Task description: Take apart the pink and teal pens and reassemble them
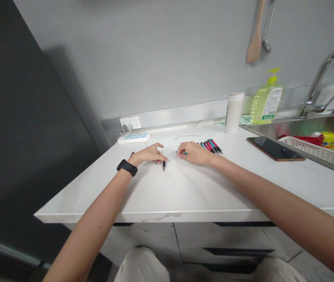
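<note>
The left hand [149, 153], with a black watch [127, 167] on its wrist, pinches a black-gripped pen [164, 164] between thumb and fingers, its tip pointing towards the near edge of the white surface [155, 192]. A slim white length shows above the grip. The right hand [195, 152] is just across from it, fingers curled and pinching a small teal piece [186, 153], mostly covered. The two parts are apart, so this pen appears incomplete; whether it is being put together or taken apart, I cannot tell. Just beyond the right hand lies a row of pens [210, 146], pink and teal with black grips, side by side and seemingly whole; the hand hides part of the row, so the count is uncertain. As for writing, the yellow-green pump bottle [268, 100] carries a white label with a green band, and the white canister [234, 113] has dark lettering down its side, but neither can be read, and no brand is legible.
</note>
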Demonstrator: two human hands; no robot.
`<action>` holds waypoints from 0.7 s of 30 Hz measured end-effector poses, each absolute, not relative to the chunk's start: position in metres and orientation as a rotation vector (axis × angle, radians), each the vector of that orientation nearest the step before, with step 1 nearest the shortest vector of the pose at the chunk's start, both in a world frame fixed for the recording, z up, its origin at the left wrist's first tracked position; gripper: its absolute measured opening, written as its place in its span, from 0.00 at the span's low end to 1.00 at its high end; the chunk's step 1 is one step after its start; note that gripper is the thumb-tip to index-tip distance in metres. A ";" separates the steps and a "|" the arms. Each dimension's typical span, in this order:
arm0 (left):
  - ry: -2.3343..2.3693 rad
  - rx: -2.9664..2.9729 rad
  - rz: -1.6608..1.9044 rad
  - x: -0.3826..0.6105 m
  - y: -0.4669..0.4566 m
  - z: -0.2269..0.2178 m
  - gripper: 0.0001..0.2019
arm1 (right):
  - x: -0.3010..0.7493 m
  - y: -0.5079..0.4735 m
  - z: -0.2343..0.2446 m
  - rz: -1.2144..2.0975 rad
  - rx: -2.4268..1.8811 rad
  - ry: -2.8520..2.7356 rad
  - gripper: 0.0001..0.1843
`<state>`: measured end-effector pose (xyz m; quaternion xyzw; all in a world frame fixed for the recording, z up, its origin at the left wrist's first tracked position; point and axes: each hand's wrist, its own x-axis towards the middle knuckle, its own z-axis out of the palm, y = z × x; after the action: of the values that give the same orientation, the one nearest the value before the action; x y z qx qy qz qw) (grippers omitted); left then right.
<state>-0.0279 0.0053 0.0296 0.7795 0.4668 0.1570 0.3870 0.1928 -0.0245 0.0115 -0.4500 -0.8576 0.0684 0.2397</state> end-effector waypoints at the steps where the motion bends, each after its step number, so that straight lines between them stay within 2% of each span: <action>1: 1.196 1.994 0.380 -0.030 0.007 0.029 0.35 | 0.193 -0.025 0.012 0.174 -1.221 -2.342 0.11; 5: 1.220 2.056 0.324 -0.036 0.014 0.026 0.35 | 0.191 -0.027 0.015 0.223 -1.227 -2.298 0.11; 8: 1.216 2.146 0.417 -0.034 0.016 0.026 0.30 | 0.189 -0.028 0.015 0.325 -1.218 -2.224 0.10; 14: 0.855 2.311 0.553 -0.019 0.011 0.030 0.17 | 0.183 -0.023 0.010 0.816 -1.066 -1.921 0.13; 21: 0.737 2.268 0.635 -0.013 0.003 0.034 0.14 | 0.180 -0.025 0.010 1.189 -0.953 -1.652 0.16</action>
<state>-0.0126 0.0026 0.0343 0.8674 0.2818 0.2427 0.3305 0.1801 -0.0249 0.0103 -0.3825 -0.6627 0.4771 0.4323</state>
